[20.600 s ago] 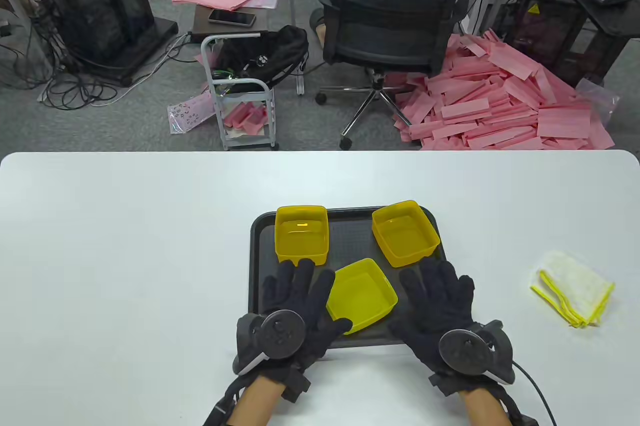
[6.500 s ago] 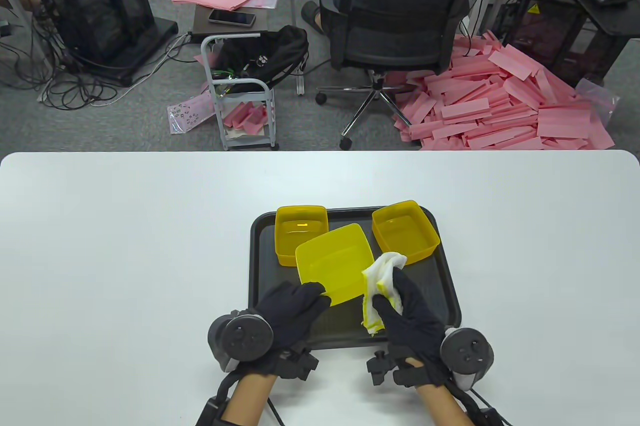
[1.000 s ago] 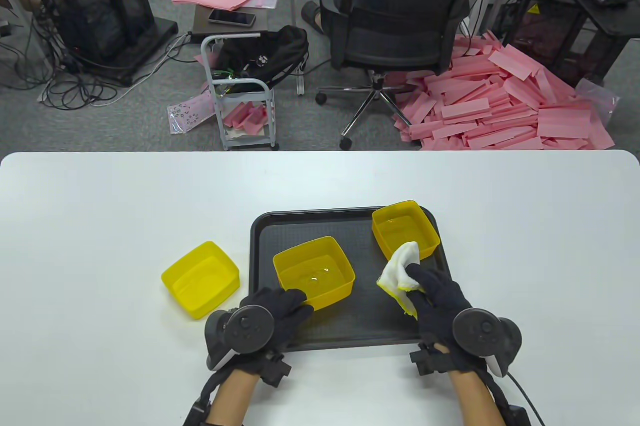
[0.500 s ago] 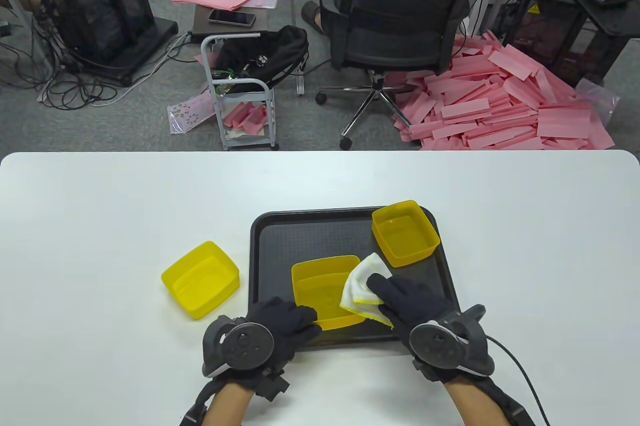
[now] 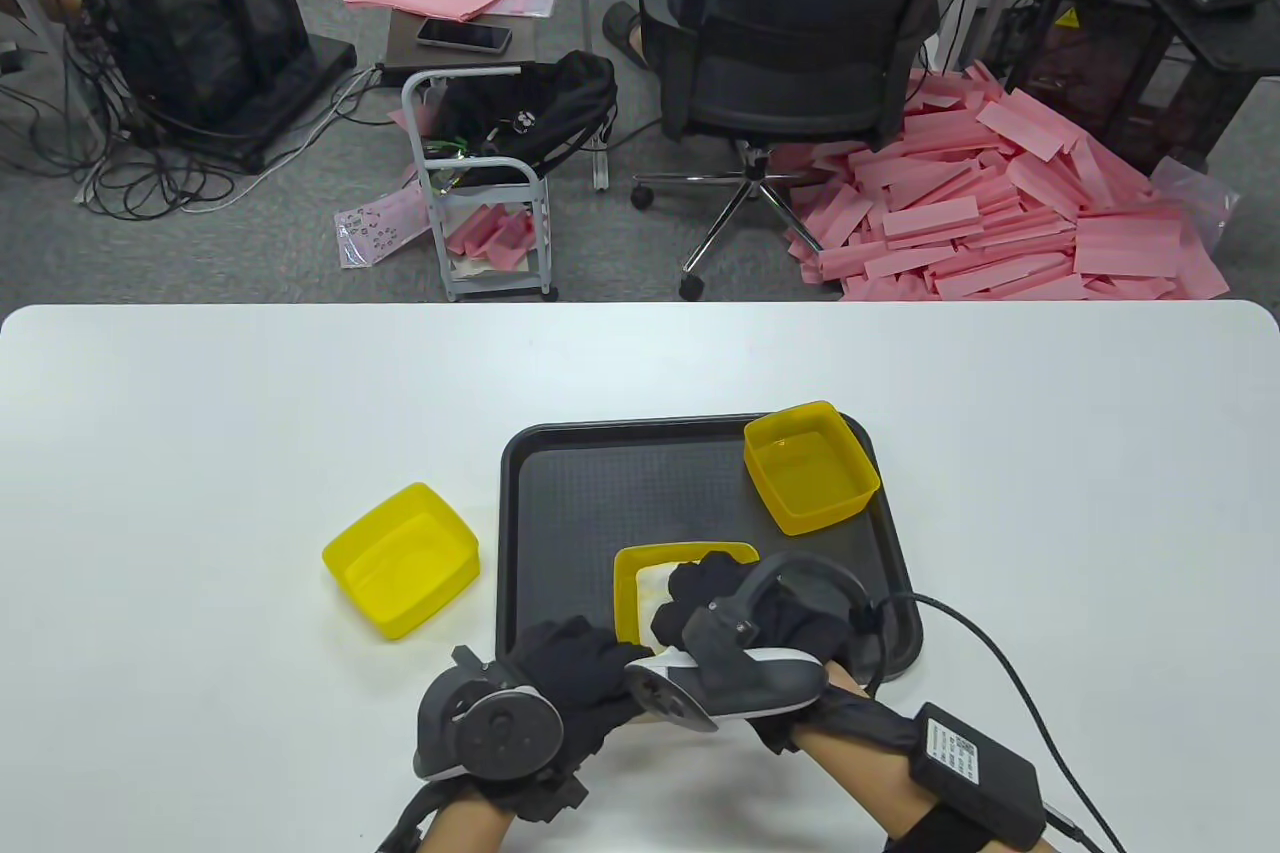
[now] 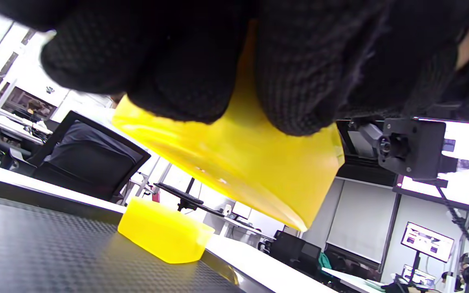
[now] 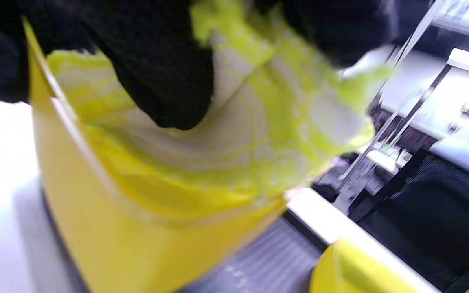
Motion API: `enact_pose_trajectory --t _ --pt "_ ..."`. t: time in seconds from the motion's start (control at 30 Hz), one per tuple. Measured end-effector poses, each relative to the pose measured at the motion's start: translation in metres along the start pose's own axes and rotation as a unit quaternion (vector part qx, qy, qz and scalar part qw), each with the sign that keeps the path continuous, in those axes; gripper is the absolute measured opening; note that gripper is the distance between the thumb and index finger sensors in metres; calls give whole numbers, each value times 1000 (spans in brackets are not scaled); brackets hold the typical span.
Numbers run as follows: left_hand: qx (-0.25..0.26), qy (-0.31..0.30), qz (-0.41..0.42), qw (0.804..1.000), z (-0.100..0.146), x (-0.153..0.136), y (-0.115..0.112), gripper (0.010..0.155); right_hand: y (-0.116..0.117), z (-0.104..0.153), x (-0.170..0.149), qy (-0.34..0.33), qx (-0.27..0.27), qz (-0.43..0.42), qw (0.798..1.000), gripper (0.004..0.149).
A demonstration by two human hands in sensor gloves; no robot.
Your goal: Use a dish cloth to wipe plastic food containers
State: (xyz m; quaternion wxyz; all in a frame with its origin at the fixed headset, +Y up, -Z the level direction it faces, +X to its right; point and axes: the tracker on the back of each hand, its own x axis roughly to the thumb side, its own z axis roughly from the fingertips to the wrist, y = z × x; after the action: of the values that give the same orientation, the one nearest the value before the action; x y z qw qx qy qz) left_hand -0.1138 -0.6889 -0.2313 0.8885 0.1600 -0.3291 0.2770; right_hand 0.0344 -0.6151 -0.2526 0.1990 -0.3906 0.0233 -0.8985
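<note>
My left hand [image 5: 575, 668] grips a yellow plastic container [image 5: 632, 583] and holds it tilted above the near part of the black tray [image 5: 600, 493]; it also shows in the left wrist view [image 6: 242, 162]. My right hand [image 5: 730, 608] presses the white, yellow-edged dish cloth [image 5: 655, 593] inside that container; the right wrist view shows the cloth [image 7: 259, 134] against the inner wall. A second yellow container [image 5: 811, 465] sits at the tray's far right corner. A third [image 5: 401, 558] sits on the table left of the tray.
The white table [image 5: 200, 413] stretches wide on both sides. A cable and a black box [image 5: 975, 778] trail from my right wrist at the near edge. An office chair [image 5: 790, 43] and pink foam pieces [image 5: 1000, 203] lie on the floor beyond the table.
My right hand has pushed the cloth down into the held container and rolled over, tracker now sideways. The container has shifted slightly right and nearer. The other two containers have not moved.
</note>
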Motion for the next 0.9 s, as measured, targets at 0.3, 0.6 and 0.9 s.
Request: enact_pose_trajectory --t 0.3,0.6,0.9 --pt "6 -23 -2 1000 0 8 -2 38 2 -14 1 7 -20 77 997 45" --pt "41 -21 1 999 1 10 2 38 9 -17 4 -32 31 230 972 45" --pt "53 2 8 999 1 6 -1 37 10 -15 -1 -22 152 203 967 40"
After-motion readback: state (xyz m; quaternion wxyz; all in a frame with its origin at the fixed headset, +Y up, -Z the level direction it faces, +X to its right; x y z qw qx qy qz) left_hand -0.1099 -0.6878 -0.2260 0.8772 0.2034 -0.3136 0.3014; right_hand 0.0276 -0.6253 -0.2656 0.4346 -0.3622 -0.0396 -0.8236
